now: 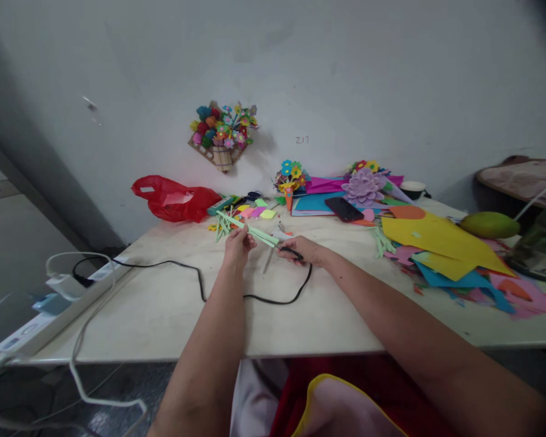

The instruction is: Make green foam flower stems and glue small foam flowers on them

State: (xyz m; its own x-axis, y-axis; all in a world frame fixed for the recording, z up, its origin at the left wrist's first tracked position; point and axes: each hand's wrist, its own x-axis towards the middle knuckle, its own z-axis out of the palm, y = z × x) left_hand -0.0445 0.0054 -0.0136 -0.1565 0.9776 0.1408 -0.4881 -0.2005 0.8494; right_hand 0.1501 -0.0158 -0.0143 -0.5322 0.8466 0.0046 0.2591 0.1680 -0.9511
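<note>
My left hand (239, 245) is closed on a bundle of narrow pale green strips (262, 235), which look like paper or craft foam. They stretch past it on both sides, slanting down toward my right hand (304, 250). That hand is shut round the black-handled scissors (293, 252), whose blades are by the near end of the strips; how far apart the blades stand is hard to make out. Beyond my left hand lies a pile of cut green strips (222, 227), beside small coloured pieces (255, 212).
A black cable (273, 301) loops across the table under my wrists to a white power strip (68, 303). A red plastic bag (177, 199) sits at back left. A phone (344, 209), yellow sheets (437, 240) and a mango-like fruit (490, 224) lie rightward.
</note>
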